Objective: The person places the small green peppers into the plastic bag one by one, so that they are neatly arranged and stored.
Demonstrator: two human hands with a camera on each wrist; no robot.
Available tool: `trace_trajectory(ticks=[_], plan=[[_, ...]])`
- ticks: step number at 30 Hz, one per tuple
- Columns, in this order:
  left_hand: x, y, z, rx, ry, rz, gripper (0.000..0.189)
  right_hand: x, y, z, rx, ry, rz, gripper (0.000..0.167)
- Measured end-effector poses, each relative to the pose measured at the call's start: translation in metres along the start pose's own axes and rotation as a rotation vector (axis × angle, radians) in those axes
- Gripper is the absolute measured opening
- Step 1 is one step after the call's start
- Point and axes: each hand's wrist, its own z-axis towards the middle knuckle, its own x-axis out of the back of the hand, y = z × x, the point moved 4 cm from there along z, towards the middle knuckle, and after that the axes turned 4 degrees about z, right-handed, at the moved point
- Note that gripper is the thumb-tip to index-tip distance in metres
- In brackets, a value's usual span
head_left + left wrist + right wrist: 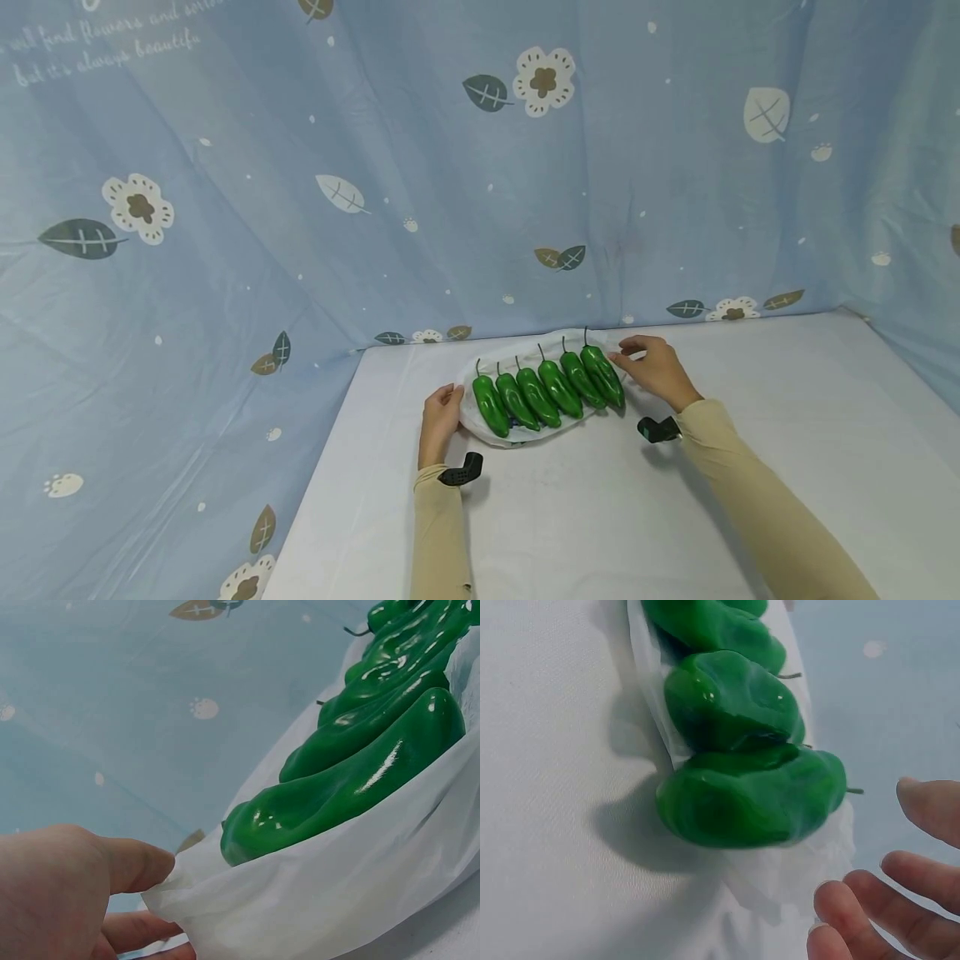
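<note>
Several glossy green peppers (531, 397) with thin dark stems lie side by side in a slanting row on a thin white plastic bag (480, 427). At the bag's left end, my left hand (440, 417) pinches the edge between thumb and fingers. The left wrist view shows this left hand (82, 892) with the bag (315, 900) rising beside the nearest pepper (345, 787). My right hand (656, 368) is beside the rightmost pepper (603, 377), at the bag's right end. Its fingers (866, 896) are parted and loosely bent, with nothing between them.
A white-covered table (570, 517) lies under the bag. Behind and to the left hangs a blue curtain (450, 167) printed with leaves and flowers, meeting the table's back edge. A black wrist camera (461, 471) sits near each sleeve's cuff.
</note>
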Motion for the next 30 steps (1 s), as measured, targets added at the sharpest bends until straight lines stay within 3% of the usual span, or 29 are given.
trace_trajectory(ticks=[15, 26, 30], plan=[[0.002, 0.0, -0.002, 0.006, -0.013, 0.0, 0.052, 0.012, 0.023, -0.03, -0.056, 0.025, 0.042, 0.057], [0.0, -0.001, 0.001, 0.015, -0.026, -0.026, 0.054, 0.027, 0.018, -0.051, -0.112, 0.128, 0.083, 0.059], [0.001, -0.002, 0.001, 0.014, -0.018, -0.007, 0.054, 0.029, 0.012, -0.056, -0.09, 0.163, 0.113, 0.058]])
